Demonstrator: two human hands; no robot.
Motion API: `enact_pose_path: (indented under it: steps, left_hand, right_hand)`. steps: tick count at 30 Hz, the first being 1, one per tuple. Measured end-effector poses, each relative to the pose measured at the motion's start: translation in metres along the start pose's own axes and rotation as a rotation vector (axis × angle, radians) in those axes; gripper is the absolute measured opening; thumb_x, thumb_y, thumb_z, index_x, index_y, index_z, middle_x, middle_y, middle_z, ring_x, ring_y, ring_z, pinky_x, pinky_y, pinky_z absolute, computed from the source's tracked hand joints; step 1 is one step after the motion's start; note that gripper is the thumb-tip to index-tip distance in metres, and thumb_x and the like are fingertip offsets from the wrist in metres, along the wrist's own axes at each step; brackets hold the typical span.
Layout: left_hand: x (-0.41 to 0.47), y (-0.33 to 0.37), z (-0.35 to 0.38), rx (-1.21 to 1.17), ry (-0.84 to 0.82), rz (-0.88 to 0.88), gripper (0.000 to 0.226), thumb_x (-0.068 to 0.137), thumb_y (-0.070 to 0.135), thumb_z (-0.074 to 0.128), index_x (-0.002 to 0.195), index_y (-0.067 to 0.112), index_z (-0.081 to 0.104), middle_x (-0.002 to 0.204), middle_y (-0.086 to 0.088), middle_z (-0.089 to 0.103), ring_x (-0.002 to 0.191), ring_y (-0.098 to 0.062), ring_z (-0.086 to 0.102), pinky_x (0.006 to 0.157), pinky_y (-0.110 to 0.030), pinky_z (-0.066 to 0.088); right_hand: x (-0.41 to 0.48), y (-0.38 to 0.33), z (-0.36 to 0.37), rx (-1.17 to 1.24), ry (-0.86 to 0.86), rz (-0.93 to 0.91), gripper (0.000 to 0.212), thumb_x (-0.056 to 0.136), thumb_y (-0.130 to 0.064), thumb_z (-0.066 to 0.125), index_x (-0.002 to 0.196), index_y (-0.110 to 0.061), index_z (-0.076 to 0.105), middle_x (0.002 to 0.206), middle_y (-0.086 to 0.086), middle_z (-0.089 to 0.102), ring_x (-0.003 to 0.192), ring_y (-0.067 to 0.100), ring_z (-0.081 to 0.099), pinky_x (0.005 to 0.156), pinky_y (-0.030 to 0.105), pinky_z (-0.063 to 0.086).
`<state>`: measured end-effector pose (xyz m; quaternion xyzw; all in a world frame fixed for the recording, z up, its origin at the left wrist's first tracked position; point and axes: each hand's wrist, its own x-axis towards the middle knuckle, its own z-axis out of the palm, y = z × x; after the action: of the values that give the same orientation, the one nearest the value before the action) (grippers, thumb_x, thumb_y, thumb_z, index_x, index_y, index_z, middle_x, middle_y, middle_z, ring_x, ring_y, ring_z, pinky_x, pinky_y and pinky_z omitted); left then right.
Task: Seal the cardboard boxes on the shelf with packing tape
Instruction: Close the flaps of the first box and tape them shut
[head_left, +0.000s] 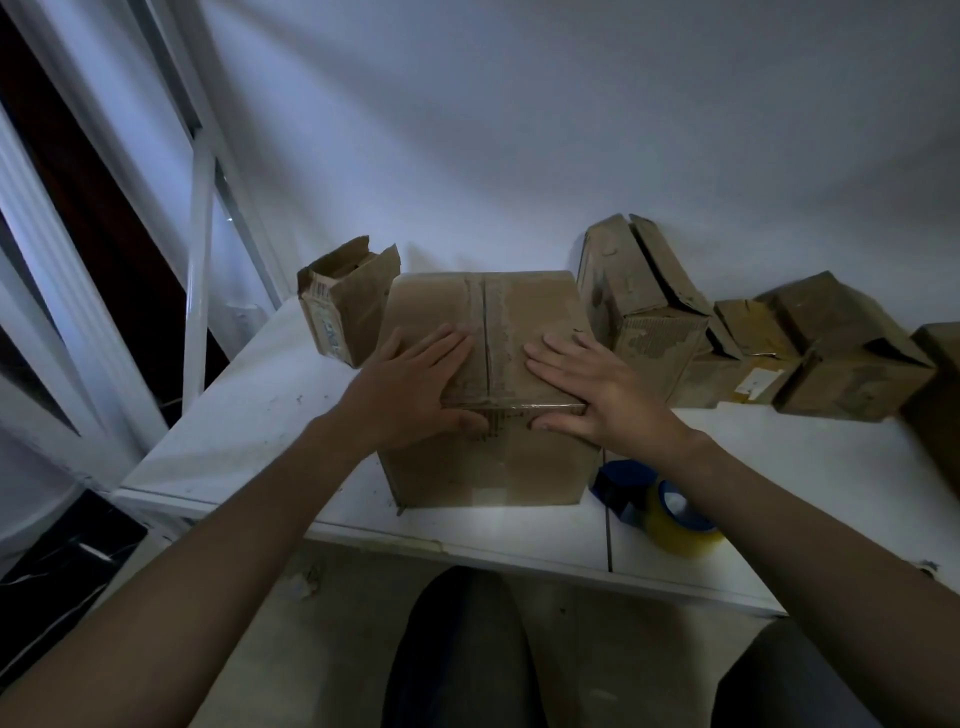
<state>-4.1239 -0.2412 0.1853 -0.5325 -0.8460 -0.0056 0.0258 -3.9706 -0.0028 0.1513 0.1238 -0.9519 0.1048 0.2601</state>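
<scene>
A brown cardboard box (524, 306) stands on the white shelf (260, 415), its top flaps closed with clear tape along the middle seam. My left hand (415, 384) lies flat on the left flap, thumb pressing the front face just under the edge. My right hand (587, 389) lies flat on the right flap, its thumb also on the front face. A tape dispenser (623, 486) with a yellowish tape roll (675, 525) sits on the shelf at the box's right, partly behind my right forearm.
A small open box (343, 306) stands behind the main box on the left. Several worn boxes (644, 306) line the wall on the right. A white window frame (200, 270) rises at the left. The shelf's front edge (467, 551) runs below the box.
</scene>
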Motion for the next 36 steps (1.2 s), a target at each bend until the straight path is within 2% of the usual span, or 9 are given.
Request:
enact_pose_path:
  steps: [5,9,14,17,19,26,30,32,36]
  left_hand:
    - [-0.023,-0.025,0.014,-0.214,0.175,0.069,0.086,0.088,0.079,0.029,0.157,0.027,0.018,0.161,0.018,0.008,0.15,0.001,-0.005,0.125,-0.043,-0.002]
    - [-0.034,-0.021,0.034,-0.618,0.431,-0.094,0.075,0.085,0.06,0.065,0.148,0.026,0.041,0.154,0.028,0.025,0.151,0.002,0.006,0.122,-0.038,0.014]
    - [-0.033,0.005,0.041,-1.005,0.607,-0.365,0.093,0.078,0.064,0.064,0.156,0.033,0.024,0.162,0.016,0.023,0.145,-0.003,0.025,0.102,-0.003,0.028]
    - [-0.032,0.011,0.037,-1.067,0.608,-0.45,0.094,0.084,0.058,0.065,0.159,0.032,0.016,0.16,0.015,0.024,0.135,0.001,0.03,0.09,0.006,0.03]
    - [-0.031,0.014,0.034,-1.093,0.591,-0.496,0.091,0.088,0.054,0.064,0.159,0.03,0.013,0.151,0.018,0.027,0.13,0.0,0.031,0.083,0.009,0.029]
    - [-0.035,0.018,0.014,-1.146,0.444,-0.651,0.075,0.1,0.045,0.051,0.159,0.023,0.011,0.161,-0.001,0.027,0.145,-0.022,0.032,0.112,-0.037,0.033]
    - [-0.04,0.016,0.008,-1.159,0.365,-0.655,0.064,0.103,0.044,0.044,0.157,0.018,0.02,0.156,-0.005,0.036,0.142,-0.026,0.037,0.108,-0.034,0.035]
    - [-0.044,0.013,0.008,-1.133,0.325,-0.645,0.061,0.103,0.045,0.042,0.155,0.017,0.026,0.151,-0.006,0.042,0.138,-0.027,0.042,0.103,-0.031,0.037]
    - [-0.054,0.017,0.002,-1.007,0.206,-0.641,0.073,0.102,0.052,0.037,0.159,0.015,0.009,0.161,-0.008,0.027,0.145,-0.031,0.033,0.117,-0.046,0.032]
  right_hand:
    - [-0.011,0.004,0.009,0.234,0.152,0.009,0.063,0.081,-0.038,0.077,0.133,-0.006,0.061,0.142,0.009,0.058,0.141,0.031,0.044,0.119,0.06,0.024]
    - [-0.015,0.0,0.012,0.33,0.195,0.124,0.061,0.079,-0.038,0.078,0.13,-0.008,0.064,0.141,0.006,0.059,0.144,0.027,0.039,0.122,0.057,0.019]
    - [-0.015,-0.016,0.014,0.428,0.239,0.321,0.068,0.079,-0.04,0.079,0.137,-0.011,0.057,0.151,-0.001,0.047,0.15,0.017,0.026,0.124,0.039,0.019]
    - [-0.015,-0.028,0.012,0.555,0.221,0.472,0.085,0.077,-0.036,0.079,0.151,-0.024,0.037,0.157,-0.03,0.025,0.151,0.005,0.016,0.123,0.033,0.02]
    - [-0.015,-0.032,0.013,0.657,0.238,0.543,0.097,0.077,-0.031,0.081,0.156,-0.026,0.024,0.16,-0.026,0.019,0.15,0.003,0.017,0.122,0.031,0.023]
    - [-0.014,-0.046,0.008,0.743,0.219,0.69,0.111,0.073,-0.035,0.08,0.159,-0.028,0.011,0.165,-0.004,0.018,0.148,0.006,0.024,0.121,0.026,0.026]
    - [-0.009,-0.057,-0.007,0.727,0.14,0.707,0.091,0.078,-0.039,0.074,0.143,-0.054,0.012,0.153,-0.018,0.033,0.134,-0.012,0.035,0.11,0.013,0.031]
    - [-0.01,-0.062,-0.013,0.684,0.096,0.712,0.075,0.09,-0.043,0.062,0.147,-0.047,0.014,0.142,-0.03,0.033,0.121,-0.023,0.038,0.1,0.002,0.031]
    - [-0.02,-0.06,-0.021,0.559,-0.027,0.745,0.086,0.094,-0.066,0.035,0.16,-0.026,-0.004,0.167,-0.007,0.007,0.152,0.012,0.013,0.124,0.038,0.019]
